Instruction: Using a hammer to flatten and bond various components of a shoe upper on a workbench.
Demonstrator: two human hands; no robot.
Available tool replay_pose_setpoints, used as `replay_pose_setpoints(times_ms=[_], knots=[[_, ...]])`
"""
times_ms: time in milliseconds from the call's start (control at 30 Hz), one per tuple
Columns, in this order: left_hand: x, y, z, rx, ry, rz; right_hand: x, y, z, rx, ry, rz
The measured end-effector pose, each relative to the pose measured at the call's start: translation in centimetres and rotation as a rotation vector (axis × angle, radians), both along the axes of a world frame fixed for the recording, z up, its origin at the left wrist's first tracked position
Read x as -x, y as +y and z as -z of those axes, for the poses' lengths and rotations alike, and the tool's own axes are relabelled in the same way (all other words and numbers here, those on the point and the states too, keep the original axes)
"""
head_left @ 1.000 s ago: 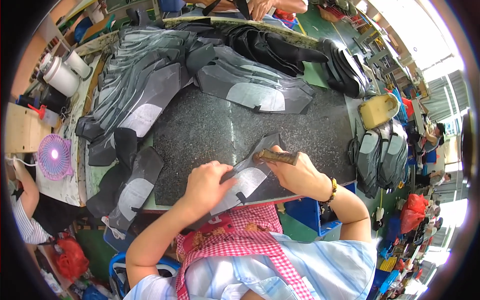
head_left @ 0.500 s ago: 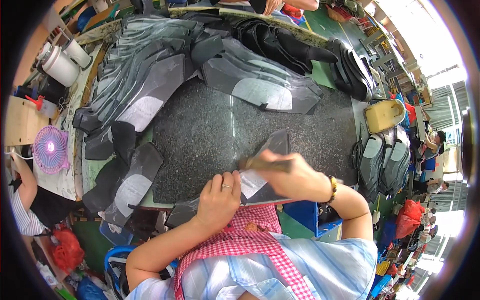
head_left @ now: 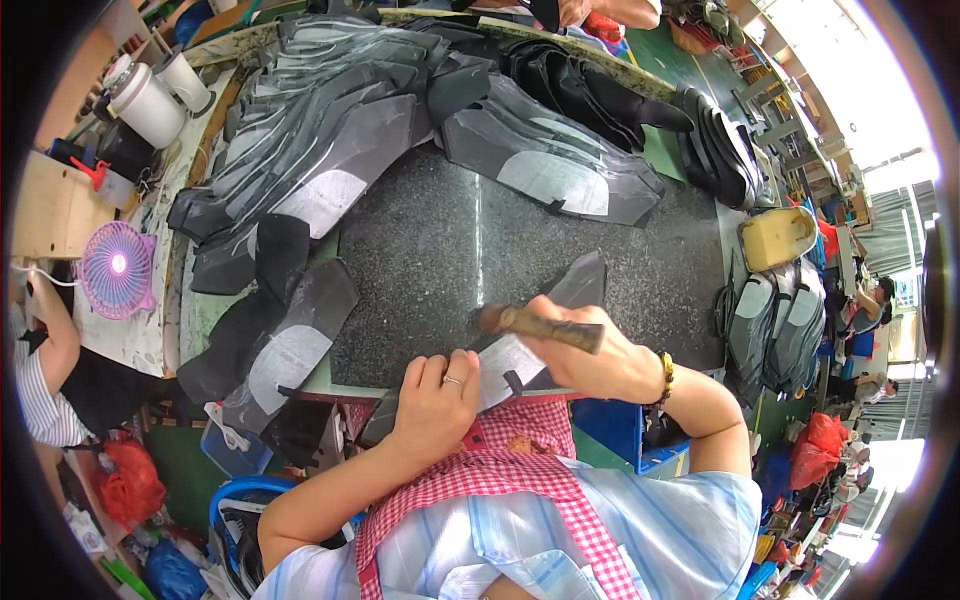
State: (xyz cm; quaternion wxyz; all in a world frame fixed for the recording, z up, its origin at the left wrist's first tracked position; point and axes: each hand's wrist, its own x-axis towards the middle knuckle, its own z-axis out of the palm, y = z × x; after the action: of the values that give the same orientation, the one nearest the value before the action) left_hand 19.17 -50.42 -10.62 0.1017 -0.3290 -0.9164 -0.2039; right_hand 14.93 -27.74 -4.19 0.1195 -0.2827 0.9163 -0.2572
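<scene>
A dark grey cut piece [head_left: 578, 284] with a light patch lies aslant at the near table edge and passes under both hands. My left hand [head_left: 435, 402], wearing a ring, presses its bent fingers on the piece's near left part; the thumb is hidden. In my right hand [head_left: 600, 358] is a short wooden-handled brush [head_left: 535, 325], its brown head pointing left, close to the black speckled tabletop [head_left: 410, 260]. Whether the head touches the piece cannot be seen. Beside the patch a small black tab [head_left: 513, 382] shows.
Fanned stacks of similar grey pieces [head_left: 350, 140] cover the far left and far middle. Loose pieces [head_left: 290, 355] lie at the left edge, black curved parts [head_left: 570, 90] at the back. A yellow container [head_left: 775, 240] stands right, a purple fan [head_left: 118, 268] left. Other people sit nearby.
My view has shifted, so the table appears further right. Against the piece, my left hand sits slightly more to the left, and the black tab now shows. The brush has turned a little.
</scene>
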Motion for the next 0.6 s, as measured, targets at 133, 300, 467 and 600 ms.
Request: replay_pose_setpoints(times_ms=[133,300,467,600], knots=[[0.3,-2.1,-0.4,-0.194,-0.279,-0.063,-0.2,-1.7,-0.7,-0.086,-0.050,-0.107],[0.9,-2.4,0.5,-0.168,-0.052,0.098,-0.4,-2.0,-0.2,-0.063,0.054,-0.216],[2.6,0.4,1.3,-0.327,-0.120,0.095,1.2,-0.5,-1.7,-0.103,0.096,0.057],[3.9,2.4,0.4,-0.331,-0.264,0.105,-0.5,1.9,-0.8,-0.290,0.037,0.042]])
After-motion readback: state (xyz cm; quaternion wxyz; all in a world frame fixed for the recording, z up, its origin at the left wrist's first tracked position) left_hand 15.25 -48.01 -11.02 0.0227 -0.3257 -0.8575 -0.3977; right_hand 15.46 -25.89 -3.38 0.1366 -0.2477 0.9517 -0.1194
